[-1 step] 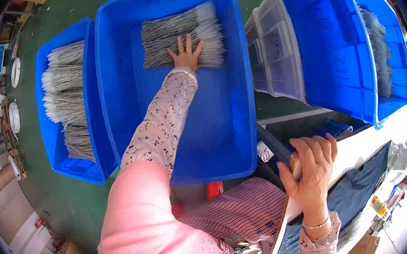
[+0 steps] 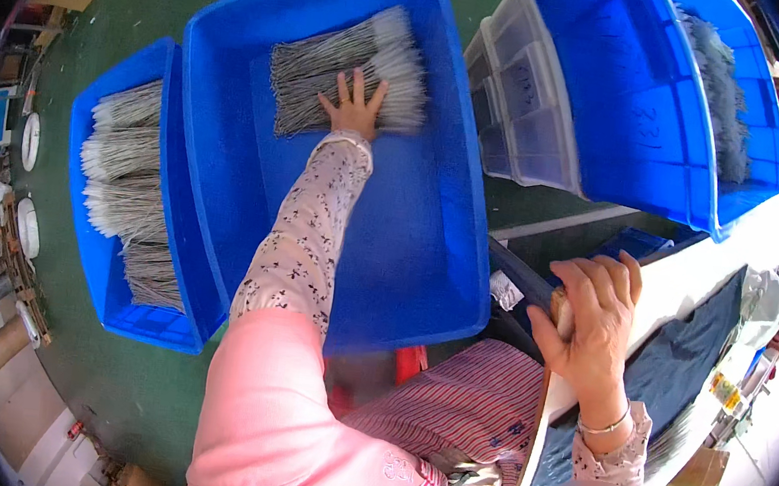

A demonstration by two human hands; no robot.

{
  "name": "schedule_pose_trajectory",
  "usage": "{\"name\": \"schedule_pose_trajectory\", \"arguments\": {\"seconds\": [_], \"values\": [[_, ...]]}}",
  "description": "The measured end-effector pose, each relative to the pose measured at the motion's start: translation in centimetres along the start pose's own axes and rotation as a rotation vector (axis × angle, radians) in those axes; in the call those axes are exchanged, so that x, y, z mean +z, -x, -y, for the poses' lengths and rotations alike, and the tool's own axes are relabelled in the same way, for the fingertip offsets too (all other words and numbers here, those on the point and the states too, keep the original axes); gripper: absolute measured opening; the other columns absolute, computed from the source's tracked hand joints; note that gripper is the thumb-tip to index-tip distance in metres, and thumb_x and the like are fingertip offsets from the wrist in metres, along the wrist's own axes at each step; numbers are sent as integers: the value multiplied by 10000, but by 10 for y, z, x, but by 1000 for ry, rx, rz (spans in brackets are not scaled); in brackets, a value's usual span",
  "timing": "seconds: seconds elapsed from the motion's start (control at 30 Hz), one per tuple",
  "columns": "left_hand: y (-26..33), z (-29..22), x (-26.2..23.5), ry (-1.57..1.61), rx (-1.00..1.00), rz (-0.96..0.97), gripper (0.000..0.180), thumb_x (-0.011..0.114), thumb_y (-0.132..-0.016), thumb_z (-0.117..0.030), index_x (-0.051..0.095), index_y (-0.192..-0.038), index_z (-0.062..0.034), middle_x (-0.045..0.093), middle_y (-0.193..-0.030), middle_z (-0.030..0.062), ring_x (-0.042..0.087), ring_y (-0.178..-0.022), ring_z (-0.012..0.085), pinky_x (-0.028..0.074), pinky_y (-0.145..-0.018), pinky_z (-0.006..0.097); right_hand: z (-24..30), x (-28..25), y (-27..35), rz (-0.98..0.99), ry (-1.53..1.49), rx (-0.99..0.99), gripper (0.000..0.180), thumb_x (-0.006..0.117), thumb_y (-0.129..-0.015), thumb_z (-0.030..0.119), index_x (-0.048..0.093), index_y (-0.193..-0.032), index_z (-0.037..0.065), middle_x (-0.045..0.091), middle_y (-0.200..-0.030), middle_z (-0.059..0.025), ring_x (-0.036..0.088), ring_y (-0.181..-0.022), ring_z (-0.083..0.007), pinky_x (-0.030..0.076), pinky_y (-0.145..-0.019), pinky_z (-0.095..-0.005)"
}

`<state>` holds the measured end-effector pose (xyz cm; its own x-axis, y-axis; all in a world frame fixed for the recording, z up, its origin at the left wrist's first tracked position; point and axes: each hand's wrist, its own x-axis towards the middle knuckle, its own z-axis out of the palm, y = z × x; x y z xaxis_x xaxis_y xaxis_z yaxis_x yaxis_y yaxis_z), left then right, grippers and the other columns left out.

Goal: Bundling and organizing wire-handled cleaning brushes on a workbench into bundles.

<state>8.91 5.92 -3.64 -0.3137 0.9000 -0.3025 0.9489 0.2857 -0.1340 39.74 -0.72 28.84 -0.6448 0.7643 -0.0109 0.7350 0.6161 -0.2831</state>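
My left hand reaches into a large blue tub. Its fingers are spread flat on a stack of thin wire brushes with white bristle ends, lying side by side at the tub's far end. The hand is open, pressing on the brushes without closing round any. At the right, my right hand rests over the corner of a white-topped table, with the worn brown corner edge between thumb and forefinger. Its fingers are loosely bent and apart, and I see nothing held in it.
To the left stands another blue bin with several bundles of similar brushes. A blue crate with grey bristly pieces sits at the upper right, beside stacked clear bins. Dark cloth lies on the table.
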Motion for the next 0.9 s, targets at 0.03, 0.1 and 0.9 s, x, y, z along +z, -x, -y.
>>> {"name": "schedule_pose_trajectory", "arguments": {"seconds": [0.03,0.1,0.9], "values": [[7,4,-11,32,35,37,788,600,-850,-227,89,-1422,-406,-36,-1510,118,-18,-1368,401,145,-989,698,0,0,0,-3,-11,-4,415,691,-636,258,589,-982,54,594,-943,-94,528,-928,-292,307,-958,-481],[17,16,-21,60,34,43,1027,769,-696,-327,45,-1419,-413,-38,-1503,157,-4,-1367,407,160,-983,698,3,2,1,-33,-25,-18,415,690,-637,260,591,-982,53,596,-942,-97,529,-929,-292,310,-955,-476],[333,-78,-178,1614,266,-584,567,646,-821,-108,359,-1300,-7,518,-1146,155,514,-1021,239,451,-864,334,17,61,38,-693,304,41,180,598,-684,258,652,-759,103,621,-786,-41,557,-860,-222,365,-888,-429]]}}
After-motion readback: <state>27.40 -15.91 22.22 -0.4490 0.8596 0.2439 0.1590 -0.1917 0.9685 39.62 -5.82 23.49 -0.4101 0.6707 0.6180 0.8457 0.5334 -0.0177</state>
